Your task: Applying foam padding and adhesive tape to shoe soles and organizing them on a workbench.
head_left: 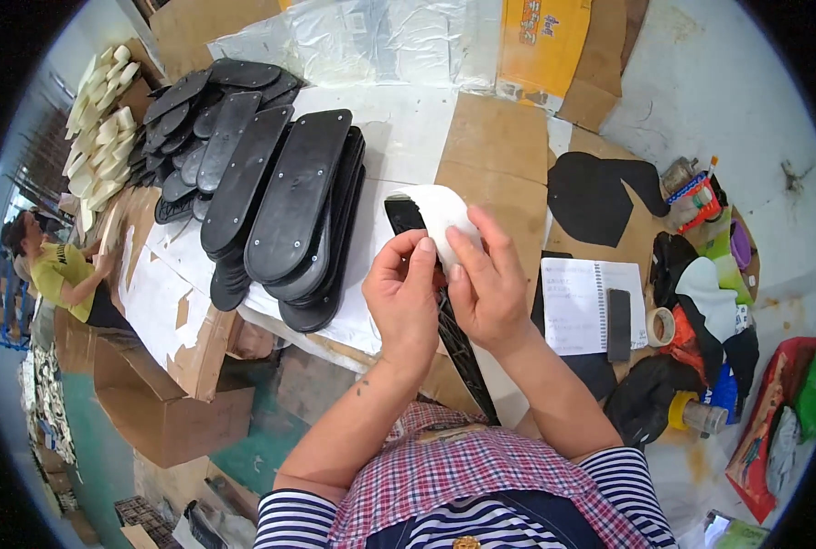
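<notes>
Both my hands are together in front of me, over a long black plastic piece (463,352) with a ribbed inner side. A white, rounded, soft-looking pad (437,212) covers its far end. My left hand (400,306) is closed, thumb and fingers pinching the edge of the black piece beside the pad. My right hand (492,288) wraps its fingers and thumb over the pad's right side. The piece's near end runs down towards my checked apron. Left of my hands stand stacks of black oval panels (300,197) with small metal studs.
More black panels (188,119) and cream foam pieces (106,137) are heaped at the far left, near another person (64,274). An open cardboard box (170,416) stands below. To the right lie black flat cutouts (586,194), a notebook (571,306), a phone (618,325) and a tape roll (659,327).
</notes>
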Demonstrator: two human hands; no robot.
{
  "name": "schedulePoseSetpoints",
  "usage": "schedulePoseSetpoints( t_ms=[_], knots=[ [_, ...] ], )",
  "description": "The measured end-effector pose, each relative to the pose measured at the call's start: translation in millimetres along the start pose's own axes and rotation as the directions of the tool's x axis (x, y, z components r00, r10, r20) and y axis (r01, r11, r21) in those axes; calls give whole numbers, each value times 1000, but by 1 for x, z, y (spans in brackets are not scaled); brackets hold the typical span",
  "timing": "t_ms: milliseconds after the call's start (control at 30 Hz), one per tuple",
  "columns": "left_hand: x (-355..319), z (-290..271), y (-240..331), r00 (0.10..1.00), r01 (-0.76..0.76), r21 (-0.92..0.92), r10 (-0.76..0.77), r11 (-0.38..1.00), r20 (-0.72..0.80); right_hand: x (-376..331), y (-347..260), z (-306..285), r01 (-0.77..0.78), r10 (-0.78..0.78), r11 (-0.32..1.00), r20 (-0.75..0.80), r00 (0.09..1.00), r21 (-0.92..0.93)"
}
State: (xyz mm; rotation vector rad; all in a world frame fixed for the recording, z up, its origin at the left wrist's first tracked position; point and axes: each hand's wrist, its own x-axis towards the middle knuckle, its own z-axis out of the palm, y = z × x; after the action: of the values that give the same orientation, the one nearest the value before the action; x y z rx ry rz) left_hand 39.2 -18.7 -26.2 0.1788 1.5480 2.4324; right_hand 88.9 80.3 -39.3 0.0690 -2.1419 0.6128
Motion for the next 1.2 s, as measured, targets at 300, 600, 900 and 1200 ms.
schedulePoseSetpoints(
  t_ms=[300, 600, 900, 1200],
  knots=[
    [-1, 8, -1, 998, -58, 37, 58, 998, 11, 19, 2, -5, -32, 32, 999, 5, 999, -18],
    [9, 6, 4, 999, -31, 104, 28, 994, 31, 39, 27, 6, -216, 174, 952, 198, 965, 215],
    [30, -2, 12, 969, -247, 437, 221, 865, 111, 38, 36, 22, -481, 369, 759, 318, 873, 439],
    [30, -9, 24, 971, -240, 461, 211, 854, 114, 67, 32, 24, -660, 514, 711, 461, 723, 243]
  ],
)
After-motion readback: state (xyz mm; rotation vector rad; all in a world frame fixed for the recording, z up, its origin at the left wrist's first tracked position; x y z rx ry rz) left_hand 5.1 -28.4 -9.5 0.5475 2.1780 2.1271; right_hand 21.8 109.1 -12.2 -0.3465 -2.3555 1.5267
